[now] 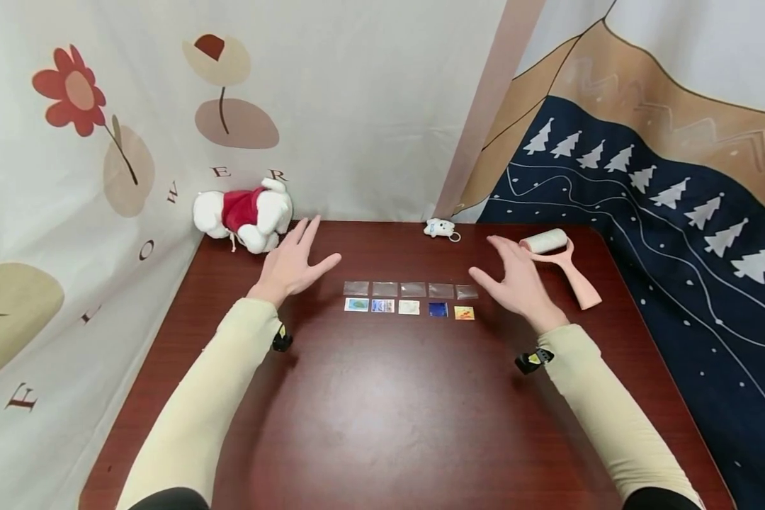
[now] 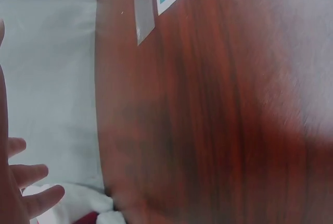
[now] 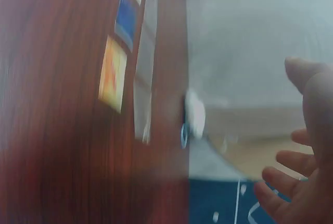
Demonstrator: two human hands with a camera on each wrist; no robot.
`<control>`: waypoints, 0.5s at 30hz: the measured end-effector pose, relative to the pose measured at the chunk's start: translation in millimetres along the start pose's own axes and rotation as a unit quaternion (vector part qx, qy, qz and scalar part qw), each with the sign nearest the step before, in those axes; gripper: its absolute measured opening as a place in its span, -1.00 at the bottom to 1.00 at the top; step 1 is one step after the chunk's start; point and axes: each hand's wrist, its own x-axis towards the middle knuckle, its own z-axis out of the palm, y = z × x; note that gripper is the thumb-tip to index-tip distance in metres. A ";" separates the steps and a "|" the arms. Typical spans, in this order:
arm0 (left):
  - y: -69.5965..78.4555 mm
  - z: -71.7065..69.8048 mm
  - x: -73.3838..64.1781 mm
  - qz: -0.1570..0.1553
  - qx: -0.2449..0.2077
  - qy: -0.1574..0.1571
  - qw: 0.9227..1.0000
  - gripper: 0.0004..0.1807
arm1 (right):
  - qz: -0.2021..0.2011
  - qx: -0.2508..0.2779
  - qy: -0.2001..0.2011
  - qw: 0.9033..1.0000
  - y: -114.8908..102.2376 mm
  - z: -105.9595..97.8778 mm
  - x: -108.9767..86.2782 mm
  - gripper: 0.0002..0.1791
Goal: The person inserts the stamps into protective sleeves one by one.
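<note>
Both hands hover over the dark red wooden table with fingers spread and nothing held. My left hand (image 1: 293,262) is left of a row of stamps, near a white plush toy (image 1: 255,216) in a red top. To the right of the row is my right hand (image 1: 516,276), close to a roller with a pink handle (image 1: 576,280). Several small clear sleeves (image 1: 413,290) lie side by side, and below them several stamps: a green-blue one (image 1: 356,304), a pale one (image 1: 409,307), a dark blue one (image 1: 438,309) and a yellow-orange one (image 1: 464,313).
A small white figure with a ring (image 1: 441,228) lies at the table's back edge. Behind the table hangs a pale printed curtain (image 1: 357,106); a navy cloth with white trees (image 1: 676,248) hangs along the right side.
</note>
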 end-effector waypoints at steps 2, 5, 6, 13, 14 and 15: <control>2.8 3.9 -1.5 0.001 -0.013 -0.007 1.000 0.09 | -0.019 0.014 -0.010 1.000 -11.6 6.6 -1.3 -0.21; 6.8 8.8 -2.8 0.010 -0.044 -0.011 0.999 0.01 | -0.042 0.047 -0.027 0.998 -29.3 17.0 -3.5 -0.32; 8.0 10.3 -3.3 0.014 -0.055 -0.013 0.998 -0.01 | -0.051 0.057 -0.033 0.997 -34.6 20.8 -3.8 -0.35; 11.9 20.2 -7.7 0.029 -0.097 -0.043 0.994 -0.14 | -0.085 0.106 -0.069 0.988 -62.8 49.7 -5.4 -0.45; 11.9 21.4 -8.4 0.031 -0.102 -0.049 0.993 -0.16 | -0.085 0.112 -0.075 0.987 -65.9 53.9 -5.8 -0.46; 11.9 22.8 -9.3 0.032 -0.109 -0.054 0.992 -0.18 | -0.087 0.116 -0.080 0.986 -69.0 58.2 -6.1 -0.47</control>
